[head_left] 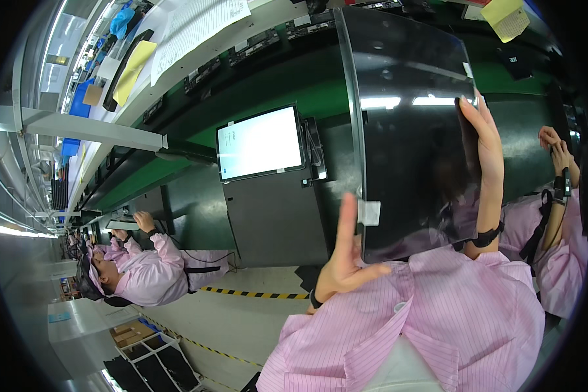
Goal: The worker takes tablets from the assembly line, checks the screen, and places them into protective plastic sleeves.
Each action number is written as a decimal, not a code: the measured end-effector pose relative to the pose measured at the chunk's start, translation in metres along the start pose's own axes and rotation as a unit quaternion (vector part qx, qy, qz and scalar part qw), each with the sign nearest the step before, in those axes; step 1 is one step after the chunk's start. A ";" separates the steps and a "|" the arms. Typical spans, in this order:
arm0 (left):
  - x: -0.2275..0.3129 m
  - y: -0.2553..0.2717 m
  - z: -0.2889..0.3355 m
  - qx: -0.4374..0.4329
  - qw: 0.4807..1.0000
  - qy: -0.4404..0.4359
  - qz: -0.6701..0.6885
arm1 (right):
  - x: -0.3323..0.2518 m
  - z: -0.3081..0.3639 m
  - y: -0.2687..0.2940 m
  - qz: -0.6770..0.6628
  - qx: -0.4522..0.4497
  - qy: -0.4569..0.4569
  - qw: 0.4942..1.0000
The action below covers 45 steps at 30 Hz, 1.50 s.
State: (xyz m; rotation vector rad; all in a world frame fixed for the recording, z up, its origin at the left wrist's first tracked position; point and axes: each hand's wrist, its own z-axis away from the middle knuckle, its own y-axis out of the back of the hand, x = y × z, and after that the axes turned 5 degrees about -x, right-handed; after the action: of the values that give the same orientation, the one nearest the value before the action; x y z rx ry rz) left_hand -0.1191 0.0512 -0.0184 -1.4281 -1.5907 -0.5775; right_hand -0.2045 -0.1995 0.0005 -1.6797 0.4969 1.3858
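Observation:
Upright in front of my chest is a large dark glossy screen panel (411,144), with small white tabs at its edges and reflections across its face. My right hand (489,147) grips its right edge, fingers wrapped around the side. By the lower left corner, next to a white tab (370,213), my left hand (346,261) has its index finger stretched up and its thumb out to the side. It appears to hold nothing; whether it touches the panel I cannot tell. Left of the panel, a tablet (260,144) with a lit white screen rests at the far end of a dark grey board (274,222).
A grey metal arm (85,127) reaches over the green bench (196,215) from the left. Papers (196,29) and yellow notes (134,72) lie on a shelf above. Co-workers in pink sit left (153,268) and right (558,242). Black-yellow tape (255,293) marks the floor.

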 end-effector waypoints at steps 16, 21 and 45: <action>0.050 0.062 -0.092 0.233 0.925 0.049 -0.296 | 0.038 0.034 -0.003 0.032 -0.125 0.096 0.987; 0.045 0.000 -0.093 0.015 0.960 -0.026 -0.277 | 0.067 -0.012 -0.044 -0.141 -0.270 -0.081 0.949; 0.055 0.036 -0.107 0.247 0.955 0.037 -0.160 | 0.066 -0.105 -0.096 -0.509 -0.633 0.180 0.556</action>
State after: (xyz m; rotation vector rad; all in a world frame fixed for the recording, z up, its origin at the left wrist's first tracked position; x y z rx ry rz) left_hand -0.0486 0.0010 0.0731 -0.7772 -1.7640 -0.3715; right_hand -0.0509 -0.2193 -0.0254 -2.5819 -1.5299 0.2771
